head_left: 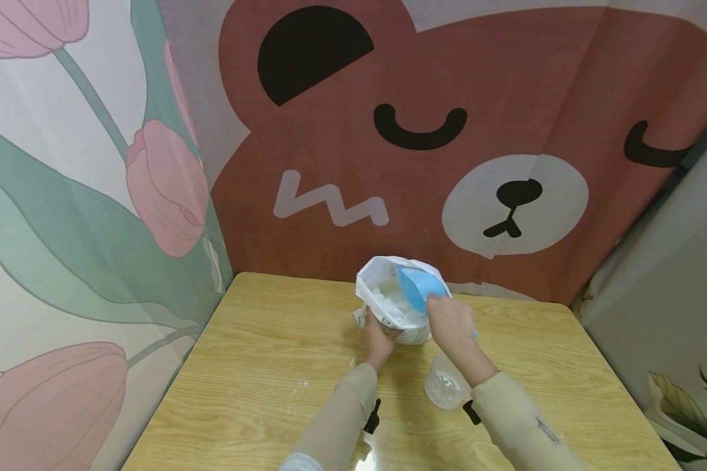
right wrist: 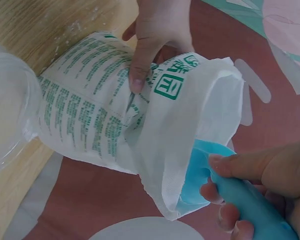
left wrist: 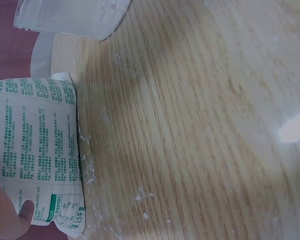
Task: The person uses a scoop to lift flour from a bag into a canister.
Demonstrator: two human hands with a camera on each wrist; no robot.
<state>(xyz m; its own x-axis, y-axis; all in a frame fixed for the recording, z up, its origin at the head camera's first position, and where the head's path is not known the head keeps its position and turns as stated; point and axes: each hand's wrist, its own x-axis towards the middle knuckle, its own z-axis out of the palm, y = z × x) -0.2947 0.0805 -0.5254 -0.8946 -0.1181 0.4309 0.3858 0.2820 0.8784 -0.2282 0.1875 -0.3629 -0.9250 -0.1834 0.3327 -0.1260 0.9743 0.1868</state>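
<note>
A white bag with green print stands tilted on the table, its mouth spread wide around white powder. My left hand grips the side of this bag, the thumb pressing a crease into it in the right wrist view. The right hand holds a blue scoop by its handle. In the right wrist view, the scoop's head is inside the bag's mouth and partly hidden by the rim. Below the right hand stands a clear plastic jar with some whitish stuff at its bottom.
Specks of white powder lie on the wooden table beside the bag. A curtain with a bear print hangs behind the table, and a tulip-print curtain on the left.
</note>
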